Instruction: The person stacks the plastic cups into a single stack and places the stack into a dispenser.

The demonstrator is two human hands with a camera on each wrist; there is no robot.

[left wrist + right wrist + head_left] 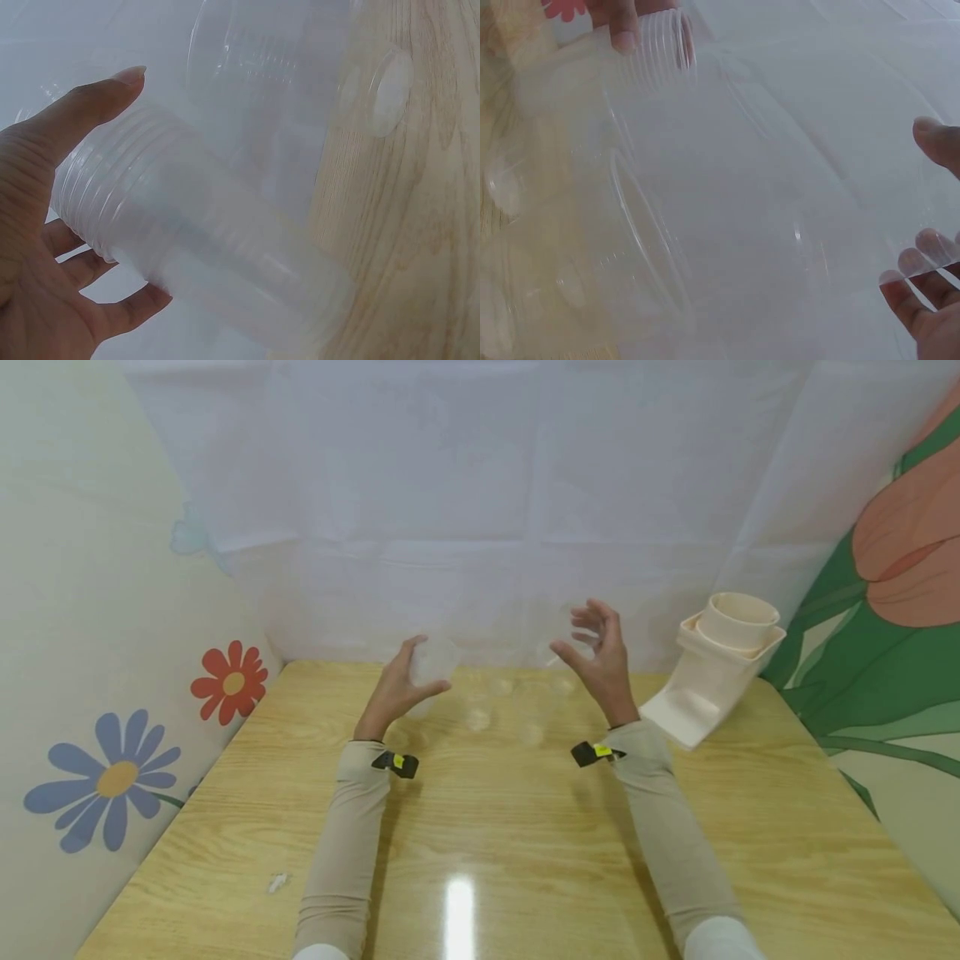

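Note:
In my left hand [393,689] is a stack of nested clear plastic cups [135,180], its ribbed rims by the thumb and the bottoms slanting away. My right hand [602,668] curves round a clear plastic cup [570,650], thumb on one side and fingers on the other. In the right wrist view its fingertips [934,247] show through clear plastic; the cup's full outline is hard to make out. Between the hands several more clear cups [477,714] stand at the table's back, faint against the white cloth.
A cream plastic holder [712,668] with a round opening on top stands at the back right of the wooden table [510,827]. A small white scrap [278,882] lies at the front left. White cloth [450,510] hangs behind the table, with flowered walls at both sides.

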